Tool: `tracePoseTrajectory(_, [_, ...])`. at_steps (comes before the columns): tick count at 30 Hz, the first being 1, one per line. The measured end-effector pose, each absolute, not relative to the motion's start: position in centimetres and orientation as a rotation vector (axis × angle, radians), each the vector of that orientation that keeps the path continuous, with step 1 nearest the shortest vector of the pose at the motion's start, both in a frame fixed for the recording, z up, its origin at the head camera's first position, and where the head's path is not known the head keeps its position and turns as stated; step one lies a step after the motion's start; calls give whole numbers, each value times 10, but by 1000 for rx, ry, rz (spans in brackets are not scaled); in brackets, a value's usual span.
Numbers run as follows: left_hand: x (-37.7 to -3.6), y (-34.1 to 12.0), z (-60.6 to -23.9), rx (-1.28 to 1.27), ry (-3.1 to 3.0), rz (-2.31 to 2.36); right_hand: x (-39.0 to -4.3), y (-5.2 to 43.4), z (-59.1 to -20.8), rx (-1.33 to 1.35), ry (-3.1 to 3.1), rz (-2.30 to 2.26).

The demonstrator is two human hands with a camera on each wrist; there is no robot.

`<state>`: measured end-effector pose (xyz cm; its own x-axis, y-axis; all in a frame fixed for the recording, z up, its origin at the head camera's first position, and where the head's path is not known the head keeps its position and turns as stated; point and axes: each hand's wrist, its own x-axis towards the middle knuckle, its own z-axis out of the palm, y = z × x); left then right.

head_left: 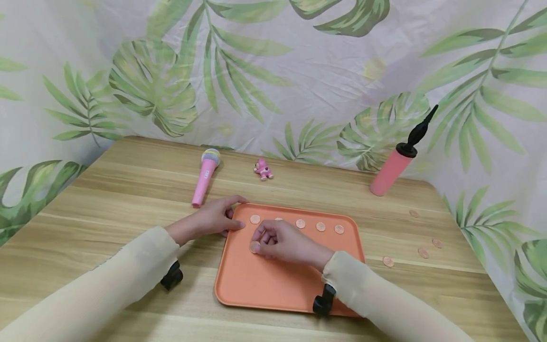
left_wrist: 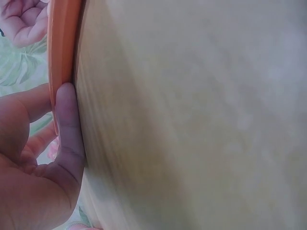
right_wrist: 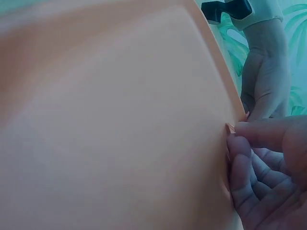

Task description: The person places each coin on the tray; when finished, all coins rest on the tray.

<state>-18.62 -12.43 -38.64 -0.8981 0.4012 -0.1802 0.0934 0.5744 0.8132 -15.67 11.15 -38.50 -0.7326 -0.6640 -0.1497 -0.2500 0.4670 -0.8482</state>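
Observation:
An orange tray [head_left: 256, 285] lies on the table, with several copper coins [head_left: 300, 223] in a row along its far side. One coin of that row is partly hidden behind my right hand [head_left: 286, 242]. Between thumb and fingertips, that hand pinches another coin [head_left: 254, 247] over the tray's left part; the right wrist view shows this coin [right_wrist: 230, 128] edge-on. My left hand [head_left: 211, 217] holds the tray at its far left corner, thumb over the rim. In the left wrist view, its fingers [left_wrist: 68, 108] lie against the outer side of the tray rim [left_wrist: 62, 43].
Right of the tray, several more coins [head_left: 388, 261] lie loose on the wooden table [head_left: 141, 190]. A pink microphone [head_left: 205, 178] and a small pink toy figure [head_left: 263, 170] lie beyond the tray. A pink hand pump [head_left: 392, 172] with a black top stands at the back right.

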Motion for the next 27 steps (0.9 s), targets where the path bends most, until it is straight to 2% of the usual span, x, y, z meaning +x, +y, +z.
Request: tracePoseTrajectory(27, [-186, -124, -385, 413, 2485, 1213, -155, 101, -384, -874, 2410, -993])
